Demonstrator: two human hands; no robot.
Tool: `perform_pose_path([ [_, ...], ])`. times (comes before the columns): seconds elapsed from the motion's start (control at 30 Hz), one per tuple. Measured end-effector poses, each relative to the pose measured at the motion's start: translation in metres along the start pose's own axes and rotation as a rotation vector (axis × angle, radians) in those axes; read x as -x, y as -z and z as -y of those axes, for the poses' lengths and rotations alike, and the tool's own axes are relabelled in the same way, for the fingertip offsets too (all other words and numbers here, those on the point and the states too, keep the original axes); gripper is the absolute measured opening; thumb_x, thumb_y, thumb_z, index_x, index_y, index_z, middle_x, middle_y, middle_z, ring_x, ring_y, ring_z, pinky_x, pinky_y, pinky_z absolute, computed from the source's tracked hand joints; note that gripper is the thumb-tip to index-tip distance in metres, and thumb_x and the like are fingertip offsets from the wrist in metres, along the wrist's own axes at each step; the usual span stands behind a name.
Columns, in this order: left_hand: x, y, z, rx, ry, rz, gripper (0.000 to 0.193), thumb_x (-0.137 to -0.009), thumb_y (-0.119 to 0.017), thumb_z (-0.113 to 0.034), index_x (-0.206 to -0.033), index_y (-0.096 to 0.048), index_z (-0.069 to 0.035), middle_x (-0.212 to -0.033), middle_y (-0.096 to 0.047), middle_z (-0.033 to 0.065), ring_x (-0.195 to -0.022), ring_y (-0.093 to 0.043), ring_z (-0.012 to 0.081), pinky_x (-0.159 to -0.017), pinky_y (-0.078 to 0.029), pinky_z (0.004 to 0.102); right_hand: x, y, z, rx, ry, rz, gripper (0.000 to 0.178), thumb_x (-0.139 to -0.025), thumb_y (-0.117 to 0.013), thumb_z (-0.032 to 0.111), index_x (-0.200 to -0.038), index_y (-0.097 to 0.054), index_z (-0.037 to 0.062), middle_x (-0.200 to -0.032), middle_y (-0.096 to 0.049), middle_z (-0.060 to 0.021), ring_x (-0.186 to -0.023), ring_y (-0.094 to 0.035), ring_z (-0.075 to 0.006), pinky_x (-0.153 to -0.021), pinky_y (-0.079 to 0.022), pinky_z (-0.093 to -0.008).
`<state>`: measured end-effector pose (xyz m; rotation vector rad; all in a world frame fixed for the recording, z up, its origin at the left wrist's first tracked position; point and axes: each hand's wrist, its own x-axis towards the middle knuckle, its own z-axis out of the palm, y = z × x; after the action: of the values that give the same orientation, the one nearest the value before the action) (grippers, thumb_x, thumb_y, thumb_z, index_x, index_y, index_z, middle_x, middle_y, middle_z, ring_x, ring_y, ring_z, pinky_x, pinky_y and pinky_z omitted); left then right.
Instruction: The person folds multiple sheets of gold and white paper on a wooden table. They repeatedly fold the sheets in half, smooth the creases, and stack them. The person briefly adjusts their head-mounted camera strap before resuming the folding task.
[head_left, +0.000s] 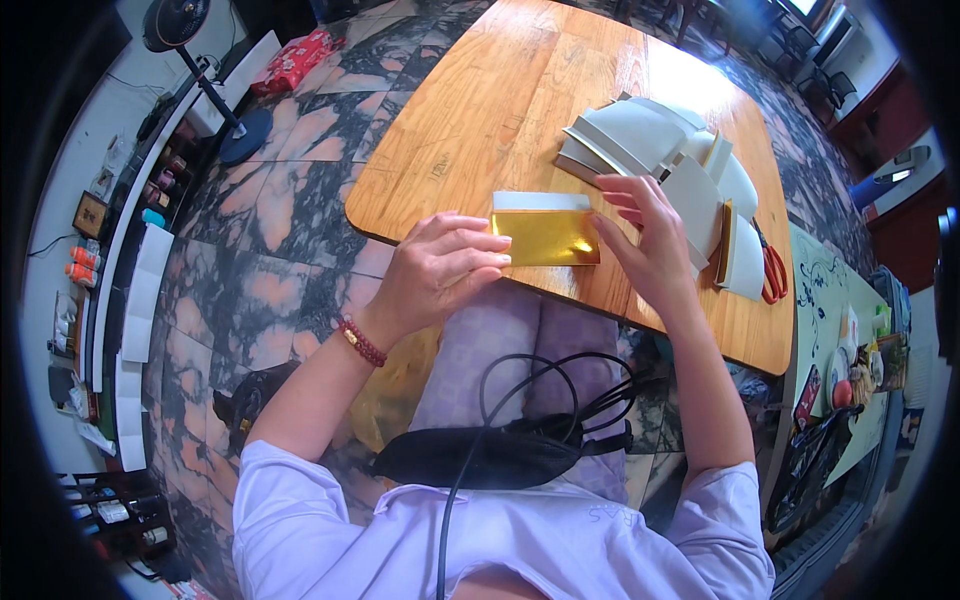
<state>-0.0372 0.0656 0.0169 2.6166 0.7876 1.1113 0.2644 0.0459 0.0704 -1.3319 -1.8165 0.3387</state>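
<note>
A shiny gold rectangular card (545, 238) is at the near edge of the wooden table, with a white strip (541, 201) showing along its far side. My left hand (445, 262) pinches the card's left end, fingers on top and the thumb partly hidden. At the right end, my right hand (645, 238) has its fingers raised and spread, and its thumb is at the card's corner. Whether that thumb presses on the card I cannot tell. Just beyond my right hand lies a pile of white and grey card pieces (640, 135), some with gold sides.
Red-handled scissors (773, 272) lie at the right of the wooden table (470, 110). A black cable (480, 420) loops over a black waist pouch (480, 458) on my lap. A side table (815, 290) with assorted items stands right; a fan (240, 135) stands far left.
</note>
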Motion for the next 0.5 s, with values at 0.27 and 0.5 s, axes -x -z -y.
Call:
perform_pose_path([
  [0.27, -0.032, -0.01, -0.004, 0.126, 0.159, -0.034, 0.017, -0.085, -0.093, -0.015, -0.084, -0.076, -0.01, -0.096, -0.076, 0.0004, -0.101, -0.069, 0.0226, -0.089, -0.057, 0.0387, -0.029, -0.004, -0.03, -0.056, -0.262, 0.315, 0.049, -0.084, -0.093, 0.016, -0.127, -0.074, 0.0004, -0.112, -0.074, -0.0097, -0.091, -0.07, -0.0167, -0.086, -0.061, -0.0326],
  [0.5, -0.044, -0.007, -0.001, 0.155, 0.192, 0.043, 0.042, -0.081, -0.094, -0.015, -0.117, -0.073, -0.01, -0.121, -0.073, 0.0077, -0.117, -0.068, 0.0293, -0.103, -0.056, 0.042, -0.041, 0.006, -0.02, -0.078, -0.405, 0.51, 0.037, -0.081, -0.095, 0.016, -0.11, -0.078, 0.0001, -0.089, -0.069, -0.002, -0.077, -0.062, -0.013, -0.069, -0.05, -0.028],
])
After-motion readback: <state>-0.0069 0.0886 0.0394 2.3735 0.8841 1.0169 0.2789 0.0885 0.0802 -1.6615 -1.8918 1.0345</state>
